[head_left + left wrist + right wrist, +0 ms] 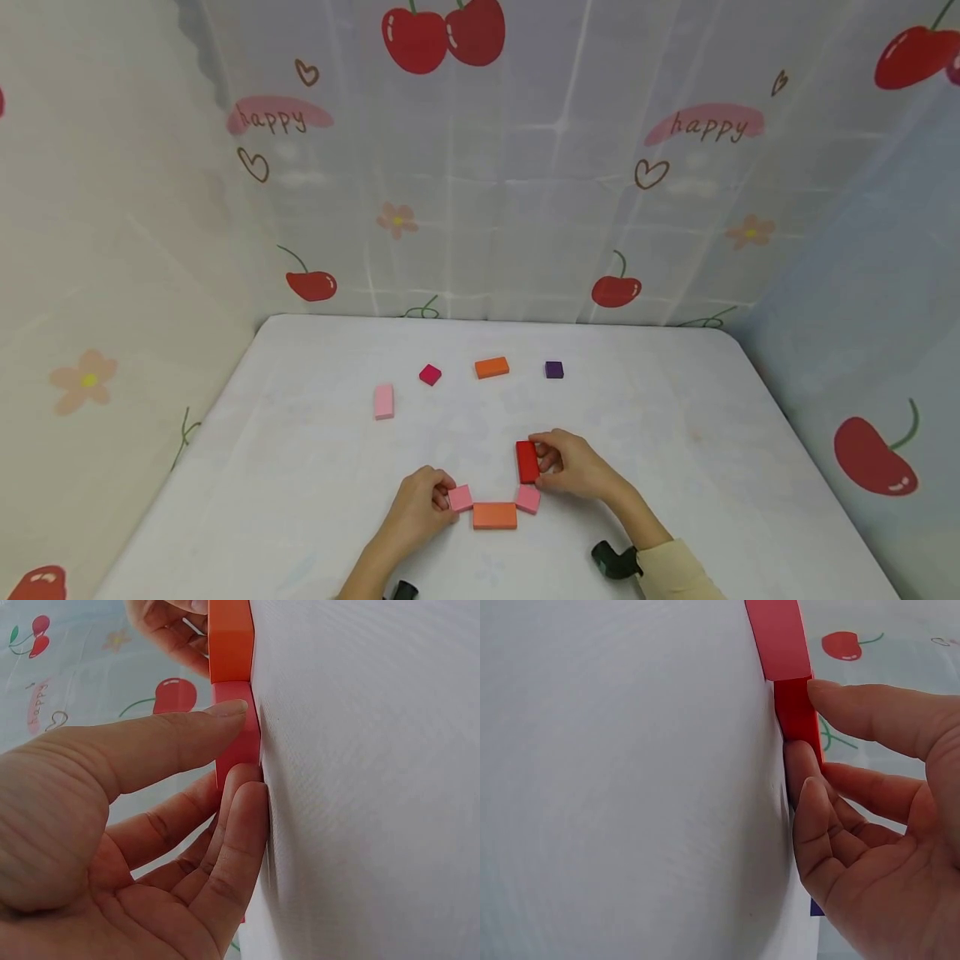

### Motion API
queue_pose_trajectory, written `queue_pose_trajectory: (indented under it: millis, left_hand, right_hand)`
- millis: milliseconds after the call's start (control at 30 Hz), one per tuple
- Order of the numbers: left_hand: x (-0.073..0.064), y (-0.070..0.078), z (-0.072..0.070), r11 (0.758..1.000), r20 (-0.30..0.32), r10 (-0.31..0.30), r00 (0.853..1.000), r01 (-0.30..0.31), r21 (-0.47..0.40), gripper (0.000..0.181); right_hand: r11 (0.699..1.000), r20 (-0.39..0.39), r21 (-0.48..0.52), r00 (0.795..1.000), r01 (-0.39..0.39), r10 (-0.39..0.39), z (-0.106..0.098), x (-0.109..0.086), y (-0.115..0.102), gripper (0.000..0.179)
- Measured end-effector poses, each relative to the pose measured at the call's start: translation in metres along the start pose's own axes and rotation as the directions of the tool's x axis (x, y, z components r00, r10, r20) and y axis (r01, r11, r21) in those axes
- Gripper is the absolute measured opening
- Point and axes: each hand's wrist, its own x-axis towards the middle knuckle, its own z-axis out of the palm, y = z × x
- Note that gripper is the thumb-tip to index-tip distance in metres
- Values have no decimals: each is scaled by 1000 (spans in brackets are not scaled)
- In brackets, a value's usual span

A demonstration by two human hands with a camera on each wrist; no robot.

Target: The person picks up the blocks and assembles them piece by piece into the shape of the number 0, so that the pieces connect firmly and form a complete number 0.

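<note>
An orange block (494,517) lies near the front of the table, with a pink block at each end. My left hand (424,505) holds the left pink block (461,498) between thumb and fingers; in the left wrist view the thumb lies across this pink block (236,739), which meets the orange block (230,645). A red rectangular block (527,462) stands lengthwise behind the right pink block (528,499). My right hand (576,467) grips the red block's ends and right side, and in the right wrist view the red block (795,709) adjoins the pink block (780,637).
Farther back on the white table (300,483) lie a light pink block (384,402), a magenta block (430,375), another orange block (492,367) and a dark purple block (554,370). A cherry-printed curtain (487,250) hangs behind the table's far edge.
</note>
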Motion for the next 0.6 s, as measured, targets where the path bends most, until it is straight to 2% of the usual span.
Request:
queue_pose_trajectory:
  millis: [600]
  left_hand:
    - [0,0,1,1000,-6,6,1000,-6,0,28]
  right_hand:
    - [1000,-16,-5,1000,14,-14,2,-1,-1,54]
